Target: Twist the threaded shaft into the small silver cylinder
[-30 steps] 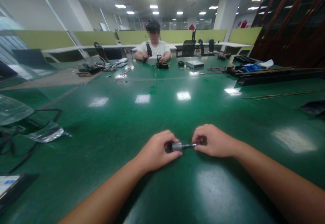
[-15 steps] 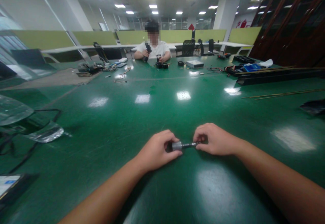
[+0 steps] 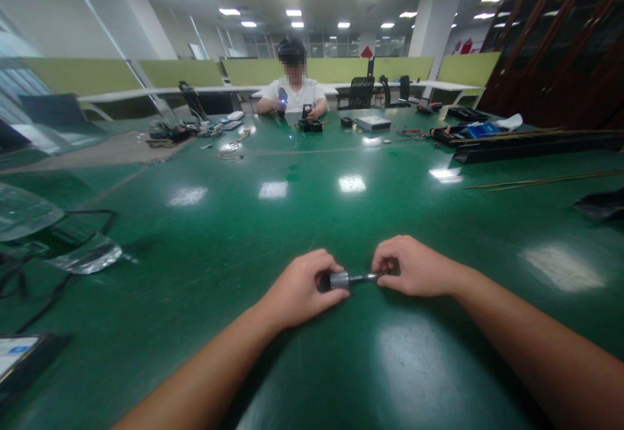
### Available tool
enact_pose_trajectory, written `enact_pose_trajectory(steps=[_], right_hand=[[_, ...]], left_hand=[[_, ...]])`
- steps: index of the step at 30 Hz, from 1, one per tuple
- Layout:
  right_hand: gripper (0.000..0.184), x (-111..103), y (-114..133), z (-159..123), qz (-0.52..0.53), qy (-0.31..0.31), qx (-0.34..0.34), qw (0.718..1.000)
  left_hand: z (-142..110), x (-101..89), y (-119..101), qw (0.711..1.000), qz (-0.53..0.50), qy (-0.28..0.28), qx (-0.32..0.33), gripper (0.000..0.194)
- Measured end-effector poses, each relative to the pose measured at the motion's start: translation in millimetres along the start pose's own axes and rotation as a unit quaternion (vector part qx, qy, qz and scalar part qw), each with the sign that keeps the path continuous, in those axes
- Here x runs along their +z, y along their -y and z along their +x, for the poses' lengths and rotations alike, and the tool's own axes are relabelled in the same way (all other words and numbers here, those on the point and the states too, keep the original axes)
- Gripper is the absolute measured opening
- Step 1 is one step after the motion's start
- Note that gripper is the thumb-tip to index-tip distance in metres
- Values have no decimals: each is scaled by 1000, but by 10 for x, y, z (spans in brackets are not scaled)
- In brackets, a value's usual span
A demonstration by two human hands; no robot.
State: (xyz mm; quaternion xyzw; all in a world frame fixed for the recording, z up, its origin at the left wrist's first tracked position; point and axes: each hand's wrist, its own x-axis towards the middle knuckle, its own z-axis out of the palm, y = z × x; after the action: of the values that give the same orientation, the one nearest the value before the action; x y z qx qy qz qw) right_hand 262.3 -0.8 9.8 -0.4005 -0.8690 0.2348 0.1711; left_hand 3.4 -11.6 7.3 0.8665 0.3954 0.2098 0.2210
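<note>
Both my hands rest on the green table near its front edge and share one small tool. My left hand is curled round the silver cylindrical end of the tool. My right hand pinches the tip of the thin dark shaft that sticks out of that cylinder. The tool lies level between the two hands, just above the tabletop. What is inside either fist is hidden.
Crumpled clear plastic and black cables lie at the left, a phone at the lower left. Long black bars and thin rods lie at the right. A person sits across the table among small parts.
My hands have hardly moved; the right hand has shifted very slightly. A light now shines from the tool that the person across the table holds.
</note>
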Motion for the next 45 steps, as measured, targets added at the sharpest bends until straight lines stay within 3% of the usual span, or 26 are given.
enact_pose_trajectory(steps=[16, 22, 26, 33, 38, 45], right_hand=[[7, -47, -27, -6, 16, 28, 20, 999], [8, 204, 155, 92, 30, -11, -32, 999], [8, 329, 181, 132, 45, -65, -26, 997], [12, 340, 125, 123, 47, -76, -20, 996], [12, 342, 131, 121, 44, -85, -43, 994], [12, 349, 122, 127, 43, -100, -45, 993]], left_hand=[[-9, 9, -9, 1000, -1, 1, -1, 19], [2, 24, -25, 1000, -6, 5, 12, 16], [8, 26, -43, 1000, -10, 1, -10, 21], [20, 28, -75, 1000, -19, -14, 6, 11], [13, 46, -81, 1000, -23, -13, -13, 28], [26, 63, -63, 999, -18, -23, 12, 12]])
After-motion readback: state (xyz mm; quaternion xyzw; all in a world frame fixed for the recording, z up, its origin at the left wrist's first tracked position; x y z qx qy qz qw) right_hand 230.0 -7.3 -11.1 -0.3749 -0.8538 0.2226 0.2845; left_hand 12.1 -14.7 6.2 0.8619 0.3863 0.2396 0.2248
